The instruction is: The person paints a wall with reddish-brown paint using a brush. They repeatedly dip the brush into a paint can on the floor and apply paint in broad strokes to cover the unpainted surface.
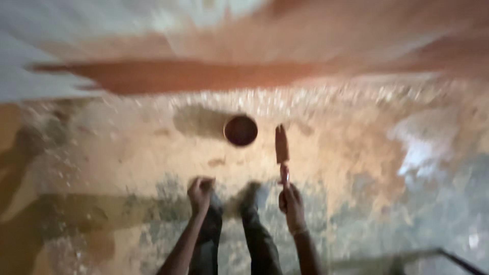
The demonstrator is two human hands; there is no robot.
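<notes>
The view is badly blurred by motion. My right hand grips the handle of a trowel, whose reddish-brown blade points away from me over the floor. My left hand is closed in a loose fist below and to the left; whether it holds anything cannot be told. A round dark bowl sits on the ground just left of the trowel blade. My legs in dark trousers and my feet show between the two hands.
The ground is dusty, sandy and patchy, with grey patches near my feet. A reddish-brown band runs across the far side below a pale wall. A dark thin bar crosses the bottom right corner.
</notes>
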